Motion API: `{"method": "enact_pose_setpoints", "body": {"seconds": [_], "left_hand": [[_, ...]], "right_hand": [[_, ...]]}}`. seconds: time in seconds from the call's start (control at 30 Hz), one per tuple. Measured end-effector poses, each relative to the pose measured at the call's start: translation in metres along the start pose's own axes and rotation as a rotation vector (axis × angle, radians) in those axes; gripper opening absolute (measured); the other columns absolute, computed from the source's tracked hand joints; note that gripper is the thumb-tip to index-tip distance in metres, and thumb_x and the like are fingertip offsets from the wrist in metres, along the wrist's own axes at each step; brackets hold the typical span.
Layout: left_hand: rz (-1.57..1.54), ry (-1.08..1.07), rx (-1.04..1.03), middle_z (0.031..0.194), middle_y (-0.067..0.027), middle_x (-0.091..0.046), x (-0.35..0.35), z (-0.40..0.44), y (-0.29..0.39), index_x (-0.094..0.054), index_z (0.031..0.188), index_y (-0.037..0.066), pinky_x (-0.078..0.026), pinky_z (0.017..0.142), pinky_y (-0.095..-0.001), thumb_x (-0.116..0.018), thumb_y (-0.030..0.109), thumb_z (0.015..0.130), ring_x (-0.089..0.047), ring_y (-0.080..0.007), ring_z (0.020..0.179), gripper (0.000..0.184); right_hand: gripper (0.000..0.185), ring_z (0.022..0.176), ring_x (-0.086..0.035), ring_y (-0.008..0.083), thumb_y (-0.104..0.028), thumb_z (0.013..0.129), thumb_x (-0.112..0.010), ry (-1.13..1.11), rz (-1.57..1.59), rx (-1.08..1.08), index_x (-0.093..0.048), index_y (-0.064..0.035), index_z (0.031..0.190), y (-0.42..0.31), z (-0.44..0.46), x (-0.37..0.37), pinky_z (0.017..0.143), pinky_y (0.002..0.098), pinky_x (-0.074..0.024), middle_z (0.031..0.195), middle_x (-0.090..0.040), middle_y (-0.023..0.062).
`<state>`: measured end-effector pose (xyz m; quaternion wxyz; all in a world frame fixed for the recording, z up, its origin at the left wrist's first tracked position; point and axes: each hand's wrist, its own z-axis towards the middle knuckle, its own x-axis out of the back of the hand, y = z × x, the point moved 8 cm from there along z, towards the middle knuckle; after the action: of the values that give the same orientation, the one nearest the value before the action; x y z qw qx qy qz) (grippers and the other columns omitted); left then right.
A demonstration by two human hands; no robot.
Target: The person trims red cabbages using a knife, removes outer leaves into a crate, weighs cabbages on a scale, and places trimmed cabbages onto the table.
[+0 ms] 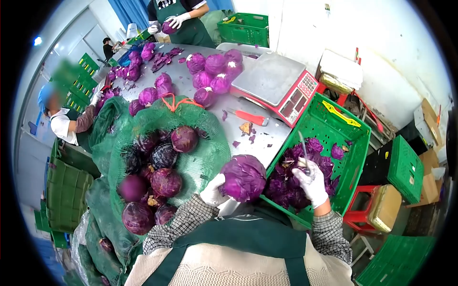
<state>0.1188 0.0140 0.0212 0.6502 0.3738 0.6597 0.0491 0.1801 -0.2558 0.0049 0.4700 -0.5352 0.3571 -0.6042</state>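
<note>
My left hand [213, 190], in a white glove, is closed on a purple cabbage [244, 178] at the table's near edge. Gloved as well, my right hand [312, 182] is over the green crate [355, 164], its fingers wrapped round a knife [302, 142] whose thin blade points up and away. Loose purple cabbage leaves [288, 183] fill much of that crate. Left of the held cabbage, a green mesh bag [202, 162] lies open around several dark whole cabbages [166, 182]. Their undersides are hidden.
A red-and-grey scale [272, 78] stands beyond the crate, with an orange-handled tool [250, 117] before it. Several peeled cabbages [214, 64] sit farther back on the metal table [186, 78]. Two co-workers stand around the table; a red stool [360, 205] is at right.
</note>
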Motion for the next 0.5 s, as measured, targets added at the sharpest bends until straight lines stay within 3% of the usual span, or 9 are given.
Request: {"method": "enact_pose_setpoints", "body": {"seconds": [0.07,0.13,0.23,0.33,0.47,0.5], "left_hand": [[-0.052,-0.012,0.015,0.139,-0.0172,-0.042,0.001,0.008,-0.005,-0.027,0.143,0.0,-0.037,0.108,-0.0422,-0.064,0.033,0.085,-0.046,-0.0295,0.126,0.076],[0.012,0.017,0.029,0.138,-0.0175,-0.043,-0.009,0.012,-0.003,-0.027,0.143,0.0,-0.037,0.108,-0.042,-0.065,0.032,0.084,-0.046,-0.029,0.126,0.077],[0.274,-0.092,0.032,0.136,-0.0174,-0.045,-0.045,0.02,0.012,-0.029,0.141,-0.003,-0.037,0.107,-0.0399,-0.07,0.032,0.078,-0.048,-0.0269,0.124,0.082],[0.4,-0.106,0.041,0.135,-0.0171,-0.047,-0.057,0.021,0.024,-0.032,0.139,-0.003,-0.037,0.107,-0.0389,-0.075,0.028,0.073,-0.048,-0.0263,0.124,0.085],[0.501,-0.078,0.054,0.135,-0.0163,-0.047,-0.058,0.02,0.032,-0.033,0.139,-0.002,-0.035,0.108,-0.0392,-0.079,0.021,0.068,-0.047,-0.0256,0.125,0.088],[0.534,-0.081,0.039,0.135,-0.0161,-0.047,-0.055,0.02,0.033,-0.033,0.139,-0.002,-0.035,0.108,-0.0393,-0.08,0.02,0.067,-0.047,-0.0255,0.125,0.089]], "right_hand": [[0.04,0.095,-0.059,0.0173,-0.012,0.075,-0.079,-0.091,0.351,-0.066,-0.061,-0.0065,0.11,-0.064,0.0,-0.022,0.083,0.0313,-0.0495,0.105,-0.061,0.0059],[0.048,0.094,-0.059,0.0227,-0.017,0.071,-0.081,-0.245,-0.013,0.186,-0.059,-0.0038,0.112,-0.114,0.004,-0.033,0.078,0.0333,-0.0494,0.105,-0.059,0.0117],[0.054,0.096,-0.06,0.0279,-0.019,0.073,-0.08,-0.268,-0.018,0.495,-0.058,-0.0032,0.119,-0.151,0.003,-0.044,0.083,0.0353,-0.0495,0.111,-0.057,0.0153],[0.055,0.089,-0.058,0.0243,-0.023,0.068,-0.083,-0.313,0.046,0.518,-0.062,-0.003,0.114,-0.15,0.004,-0.041,0.076,0.0339,-0.049,0.102,-0.057,0.0106],[0.05,0.086,-0.059,0.0228,-0.019,0.07,-0.083,-0.343,0.004,0.515,-0.062,-0.0031,0.112,-0.142,0.001,-0.043,0.075,0.032,-0.0496,0.1,-0.058,0.0107],[0.048,0.086,-0.06,0.023,-0.018,0.071,-0.082,-0.365,0.13,0.388,-0.062,-0.0019,0.111,-0.134,0.002,-0.044,0.076,0.0314,-0.0499,0.1,-0.059,0.0112]]}}
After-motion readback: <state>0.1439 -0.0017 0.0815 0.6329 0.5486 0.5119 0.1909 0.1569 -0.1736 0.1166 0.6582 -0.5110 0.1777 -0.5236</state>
